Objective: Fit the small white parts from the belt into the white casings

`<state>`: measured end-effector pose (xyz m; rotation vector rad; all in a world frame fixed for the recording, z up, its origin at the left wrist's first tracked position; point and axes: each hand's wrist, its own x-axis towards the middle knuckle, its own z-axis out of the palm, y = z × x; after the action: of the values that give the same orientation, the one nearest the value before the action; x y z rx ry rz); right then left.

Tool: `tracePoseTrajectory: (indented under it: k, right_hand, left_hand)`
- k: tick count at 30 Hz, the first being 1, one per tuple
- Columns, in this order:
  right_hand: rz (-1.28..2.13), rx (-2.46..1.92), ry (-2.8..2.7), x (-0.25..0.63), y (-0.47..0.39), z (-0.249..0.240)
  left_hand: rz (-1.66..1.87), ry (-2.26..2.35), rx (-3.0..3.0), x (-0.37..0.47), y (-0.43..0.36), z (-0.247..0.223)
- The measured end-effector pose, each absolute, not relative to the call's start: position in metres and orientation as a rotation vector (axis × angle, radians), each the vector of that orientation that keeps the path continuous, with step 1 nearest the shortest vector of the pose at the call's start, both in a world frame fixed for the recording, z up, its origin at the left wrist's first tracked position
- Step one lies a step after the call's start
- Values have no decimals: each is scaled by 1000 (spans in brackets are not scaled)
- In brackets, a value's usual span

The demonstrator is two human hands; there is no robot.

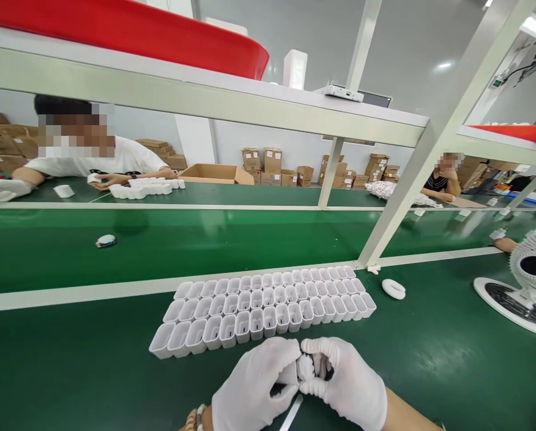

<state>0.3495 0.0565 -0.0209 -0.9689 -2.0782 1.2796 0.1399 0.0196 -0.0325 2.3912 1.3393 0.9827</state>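
Note:
My left hand [254, 383], in a white glove, is closed around a small white plastic cup [288, 375] turned sideways. My right hand [351, 380], gloved alike, pinches a lumpy white piece [305, 367] against the cup's mouth; what exactly it is, I cannot make out. Below both hands a thin pale strip [292, 412] lies on the green table. Just beyond them stand rows of similar white cups [263, 322], their open tops facing up.
A white oval part [393, 289] lies right of the cups, and a white fan [535, 281] stands at the far right. A shelf post [407, 191] rises behind. Across the green belt [250, 230], a co-worker [128, 158] handles white parts. A small item [106, 240] rests on the belt.

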Motion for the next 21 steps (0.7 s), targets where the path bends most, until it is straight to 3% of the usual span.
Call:
tracePoseTrajectory:
  k: [5, 15, 21]
  right_hand:
    - [1325, -893, -2059, 347, 62, -27]
    - [1887, -798, -1790, 343, 64, -35]
    - [1926, -756, -1636, 337, 63, -46]
  left_hand:
    - [1016, 1265, 2309, 139, 19, -38]
    - [964, 1229, 2271, 142, 12, -42]
    - [894, 1234, 2151, 143, 13, -44]
